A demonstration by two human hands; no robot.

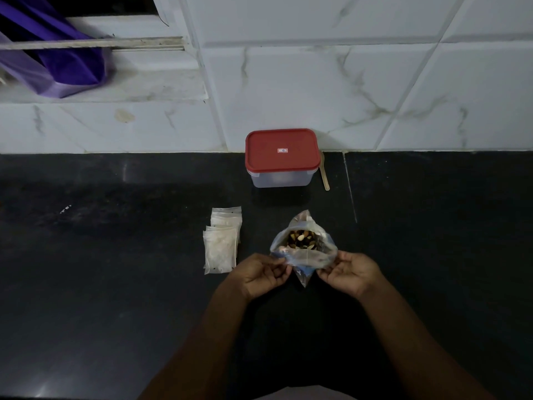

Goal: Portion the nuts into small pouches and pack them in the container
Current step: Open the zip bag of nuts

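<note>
Here, a clear bag point(310, 256) is pinched at its rim by both hands. The near-left edge is gripped by the left hand point(264, 274), and the near-right edge is gripped in the same way by the right hand point(350, 272). The mouth is held spread, so the nuts point(302, 240) — a mix of pale and dark pieces — are seen inside, just beyond the hands. A loose corner of the bag hangs down between the two hands, toward the person. Whether the bag's base rests on the bench point(115, 284) cannot be told.

Just beyond the left hand, on its outer side, a stack of small clear pouches point(221, 243) is laid flat on the bench. The stack is fanned a little and lies apart from the bag. Well beyond both hands, against the tiled wall point(317, 82), the container point(281, 180) is set with its red lid point(268, 160) closed. A small label point(282, 150) is stuck on the lid. A wooden spoon point(325, 176) is laid just beside the container, on the right hand's side — whether it touches cannot be told. Far beyond the left hand, a purple cloth point(72, 62) is draped over a sill point(144, 88).
</note>
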